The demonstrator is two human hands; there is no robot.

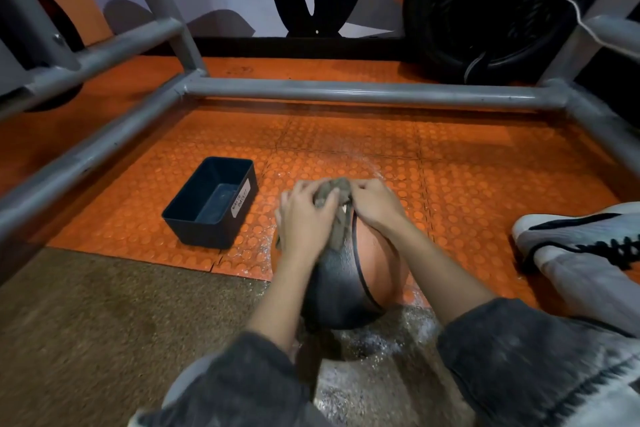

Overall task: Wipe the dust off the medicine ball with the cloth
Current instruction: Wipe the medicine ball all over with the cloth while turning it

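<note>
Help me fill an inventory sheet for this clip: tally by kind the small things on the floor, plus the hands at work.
Medicine ball: 1
Cloth: 1, held on top of the ball
Black bin: 1
White shoe: 1
Hands: 2, left hand and right hand, both gripping the cloth
Total: 6

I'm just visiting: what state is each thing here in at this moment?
Medicine ball: resting on the floor, its top covered by the cloth and hands.
Cloth: bunched on top of the ball, held by both hands.
Left hand: grips the cloth.
Right hand: grips the cloth.
Black bin: upright, open-topped, apart from the ball.
White dust: scattered around the ball.
</note>
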